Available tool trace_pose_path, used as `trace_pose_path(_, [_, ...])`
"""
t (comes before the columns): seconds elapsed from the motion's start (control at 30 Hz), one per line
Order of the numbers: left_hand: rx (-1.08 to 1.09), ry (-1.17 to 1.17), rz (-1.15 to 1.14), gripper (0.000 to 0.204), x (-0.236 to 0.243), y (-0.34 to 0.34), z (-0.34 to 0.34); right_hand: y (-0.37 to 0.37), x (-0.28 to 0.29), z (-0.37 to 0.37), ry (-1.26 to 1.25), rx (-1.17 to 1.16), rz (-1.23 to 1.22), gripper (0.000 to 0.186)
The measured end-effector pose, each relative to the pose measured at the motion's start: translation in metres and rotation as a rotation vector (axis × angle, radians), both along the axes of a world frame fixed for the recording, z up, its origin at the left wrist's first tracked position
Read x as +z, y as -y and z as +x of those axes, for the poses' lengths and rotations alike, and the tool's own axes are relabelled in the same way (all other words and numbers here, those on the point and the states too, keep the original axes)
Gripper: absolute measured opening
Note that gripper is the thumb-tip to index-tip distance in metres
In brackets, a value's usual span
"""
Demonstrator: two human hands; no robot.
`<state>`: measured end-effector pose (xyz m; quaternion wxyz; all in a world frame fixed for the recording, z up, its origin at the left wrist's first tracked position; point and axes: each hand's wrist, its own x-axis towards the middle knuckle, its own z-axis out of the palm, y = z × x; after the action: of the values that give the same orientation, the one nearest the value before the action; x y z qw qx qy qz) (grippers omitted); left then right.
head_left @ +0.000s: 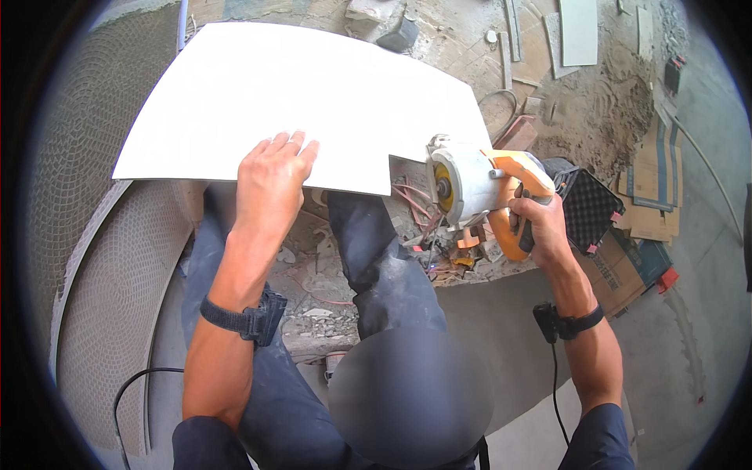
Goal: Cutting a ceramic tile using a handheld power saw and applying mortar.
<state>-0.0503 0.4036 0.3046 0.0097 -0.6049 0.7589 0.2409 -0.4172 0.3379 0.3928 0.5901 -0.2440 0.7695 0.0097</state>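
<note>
A large white tile (258, 86) lies across the far left and middle, with a notch cut into its near right edge. My left hand (270, 176) rests on top of it near the front edge, fingers stretched out and holding nothing. My right hand (544, 227) is wrapped round the rear handle of an orange and grey handheld circular saw (474, 188). The saw's yellow-centred disc faces left, beside the notch at the tile's right end. Its guard hides the cutting edge, so I cannot tell whether the disc touches the tile.
Tiles with ridged backs (117, 305) lean at the left. Red cables (413, 200) and rubble lie under the tile's near edge. Beyond the saw are a black foam-lined case (591, 205), cardboard (654, 176), a dirt heap (603, 102) and pale tile offcuts (578, 31).
</note>
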Motion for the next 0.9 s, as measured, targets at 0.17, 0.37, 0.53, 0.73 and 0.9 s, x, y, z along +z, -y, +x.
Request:
trace_pose_path(0.17, [-0.014, 0.011, 0.003, 0.035, 0.0002, -0.0007, 0.0014, -0.0004, -0.0011, 0.0008, 0.026, -0.016, -0.034, 0.048])
trace_pose_path(0.37, [0.0, 0.004, 0.026, 0.037, 0.0029, 0.0029, -0.0009, 0.0033, 0.0026, 0.0036, 0.041, -0.015, -0.032, 0.05])
trace_pose_path(0.53, [-0.001, 0.0, -0.002, 0.035, 0.001, 0.0005, -0.0002, 0.0001, -0.0003, 0.0004, 0.025, -0.005, -0.038, 0.046])
trace_pose_path(0.73, [0.005, -0.004, -0.001, 0.035, 0.0015, 0.0012, -0.0014, -0.0023, -0.0014, 0.0006, 0.022, -0.012, -0.075, 0.04])
trace_pose_path(0.9, [0.008, -0.004, 0.003, 0.035, 0.0022, 0.0016, -0.0012, 0.0005, 0.0006, 0.0041, 0.021, -0.005, -0.083, 0.039])
